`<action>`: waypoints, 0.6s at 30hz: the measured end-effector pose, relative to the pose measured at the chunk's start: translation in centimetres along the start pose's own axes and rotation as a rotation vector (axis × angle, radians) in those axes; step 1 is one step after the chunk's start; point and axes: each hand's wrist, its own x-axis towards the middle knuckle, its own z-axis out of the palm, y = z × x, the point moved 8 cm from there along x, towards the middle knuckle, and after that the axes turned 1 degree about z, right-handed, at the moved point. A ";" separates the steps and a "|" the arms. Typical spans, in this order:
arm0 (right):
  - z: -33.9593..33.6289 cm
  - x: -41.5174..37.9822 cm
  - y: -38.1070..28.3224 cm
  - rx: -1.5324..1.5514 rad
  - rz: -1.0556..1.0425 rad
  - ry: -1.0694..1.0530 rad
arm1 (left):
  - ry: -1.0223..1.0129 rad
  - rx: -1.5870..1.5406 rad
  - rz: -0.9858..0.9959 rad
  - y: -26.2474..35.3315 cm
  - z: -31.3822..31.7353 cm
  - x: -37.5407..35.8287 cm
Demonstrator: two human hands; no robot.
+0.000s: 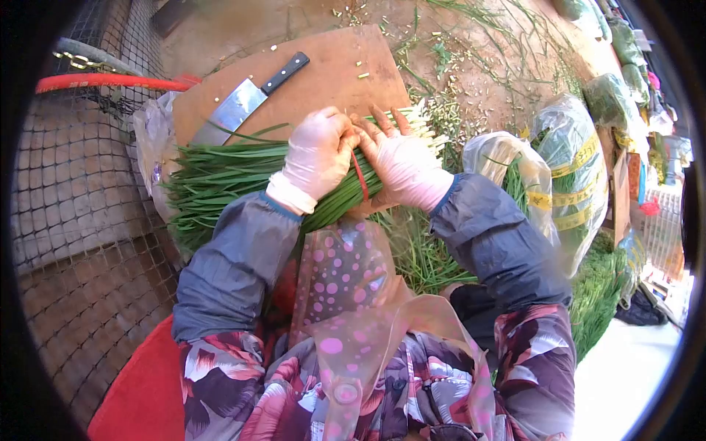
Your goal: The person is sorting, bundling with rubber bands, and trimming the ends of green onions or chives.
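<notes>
Both forearms (pixel 232 253) are angled inward: the red band (pixel 359 176) is pinched in the left hand's (pixel 316 151) curled grip, the right hand (pixel 403 163) is laid, fingers fanned, over the green bunch (pixel 232 173)!

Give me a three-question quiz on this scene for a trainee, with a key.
1. True or false: the steel-bladed knife with a black handle lies on the flat brown board.
2. What colour band crosses the bunch of long green stalks? A blue, B red, C black.
3. Fill in: nearer the stalks' pale ends is the person's ____.

Key: 1 true; 2 B, the thin red band; 3 pale-gloved right hand.
</notes>
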 end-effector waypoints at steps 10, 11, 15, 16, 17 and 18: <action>-1.0 -1.2 2.0 0.532 0.012 0.145 | 0.093 -0.201 -0.093 2.6 0.4 -5.9; -1.4 -1.9 2.0 0.530 0.009 0.153 | 0.094 -0.189 -0.201 3.3 -1.4 -6.3; -3.4 -4.4 -0.9 0.387 -0.103 0.403 | -0.037 0.401 0.037 3.8 -0.7 -7.9; -2.9 -4.6 -1.5 0.376 -0.165 0.447 | -0.125 0.517 -0.011 1.7 0.9 -8.2; -2.5 -4.7 -2.1 0.362 -0.225 0.489 | -0.119 0.516 -0.003 1.5 0.9 -7.5; -3.0 -4.3 -1.6 0.401 -0.207 0.611 | -0.174 0.656 -0.030 0.8 1.2 -6.6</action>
